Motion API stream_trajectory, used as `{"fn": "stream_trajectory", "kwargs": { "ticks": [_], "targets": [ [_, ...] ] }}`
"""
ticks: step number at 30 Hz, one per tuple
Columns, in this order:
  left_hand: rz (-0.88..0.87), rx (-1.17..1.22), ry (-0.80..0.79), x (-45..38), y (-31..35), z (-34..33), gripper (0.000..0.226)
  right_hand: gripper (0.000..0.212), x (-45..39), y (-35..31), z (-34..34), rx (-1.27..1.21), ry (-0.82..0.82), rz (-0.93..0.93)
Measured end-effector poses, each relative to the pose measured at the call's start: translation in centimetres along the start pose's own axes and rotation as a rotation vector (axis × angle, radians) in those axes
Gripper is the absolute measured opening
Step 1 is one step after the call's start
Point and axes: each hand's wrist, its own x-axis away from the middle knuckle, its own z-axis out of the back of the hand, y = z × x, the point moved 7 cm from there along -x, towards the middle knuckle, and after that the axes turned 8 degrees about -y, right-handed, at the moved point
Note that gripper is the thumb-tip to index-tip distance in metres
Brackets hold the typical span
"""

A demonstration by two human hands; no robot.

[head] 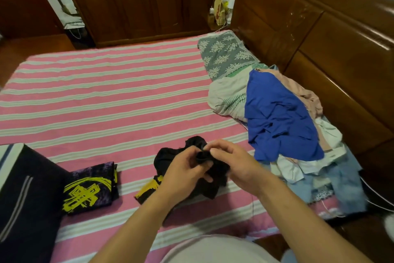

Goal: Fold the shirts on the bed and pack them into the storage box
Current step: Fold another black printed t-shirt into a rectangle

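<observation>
A crumpled black shirt [168, 158] with a yellow print lies bunched on the pink striped bed [106, 96] in front of me. My left hand [183, 174] and my right hand [232, 160] both grip its fabric close together, lifting a fold. A folded black shirt with a yellow design [89, 190] lies flat to the left. Beside it, at the left edge, stands the dark storage box [25, 194]. A heap of unfolded clothes topped by a blue shirt [279, 113] lies to the right.
A grey floral pillow [223, 56] and a pale bundled blanket [228, 96] lie near the wooden headboard [319, 39]. Wooden wardrobe doors [138, 0] stand beyond the far side of the bed. A white cable trails at the bed's right corner.
</observation>
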Motion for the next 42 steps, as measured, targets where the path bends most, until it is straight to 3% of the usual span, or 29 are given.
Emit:
{"fn": "stream_trajectory", "kwargs": {
  "ticks": [3, 6, 11, 14, 17, 19, 23, 26, 28, 32, 35, 37, 40, 42],
  "targets": [
    [0.088, 0.222, 0.090, 0.9, -1.8, -0.8, 0.018, 0.042, 0.4, 2.8, 0.3, 0.084, 0.053, -0.004],
    [0.251, 0.599, 0.208, 2.3, -4.6, -0.2, 0.025, 0.046, 0.7, 5.0, 2.1, 0.254, 0.234, -0.060],
    [0.514, 0.337, 0.453, 5.4, -10.8, 8.1, 0.016, 0.023, 1.3, 4.7, 9.4, 1.052, 0.413, -0.292],
    [0.625, 0.336, 0.662, 8.9, -14.0, 16.6, 0.020, 0.029, 3.0, 0.2, 15.7, 1.229, 0.691, -0.287],
    [0.547, 0.214, 0.934, 12.2, -14.0, 23.8, 0.009, 0.025, 4.6, -3.9, 19.7, 1.181, 0.980, -0.210],
    [0.539, 0.275, 1.003, 13.4, -15.0, 25.1, 0.023, 0.023, 5.0, -4.1, 20.8, 1.200, 1.071, -0.195],
    [0.765, 0.504, 0.822, 15.7, -20.6, 21.0, 0.036, 0.023, 5.6, 4.8, 23.1, 1.030, 0.891, -0.446],
    [0.917, 0.585, 0.765, 18.7, -24.4, 17.5, 0.032, 0.029, 8.3, 11.5, 22.4, 0.668, 0.801, -0.576],
    [0.946, 0.551, 0.689, 19.9, -26.2, 16.3, 0.042, 0.043, 10.4, 14.7, 22.4, 0.445, 0.805, -0.621],
    [0.912, 0.467, 0.655, 21.0, -27.4, 16.1, 0.051, 0.044, 12.7, 18.1, 23.4, 0.186, 0.889, -0.632],
    [0.925, 0.432, 0.640, 21.2, -27.5, 16.4, 0.026, 0.027, 13.9, 18.9, 22.7, -0.132, 1.039, -0.574],
    [0.963, 0.313, 0.639, 21.4, -27.7, 16.7, 0.013, 0.013, 13.5, 19.1, 22.4, -0.216, 1.067, -0.520],
    [1.036, 0.186, 0.638, 22.0, -28.2, 17.3, 0.022, 0.024, 13.7, 19.7, 22.8, -0.180, 1.134, -0.497],
    [1.162, 0.142, 0.539, 23.1, -28.7, 17.0, 0.022, 0.033, 15.9, 19.4, 23.2, -0.193, 1.296, -0.503]
  ]
}}
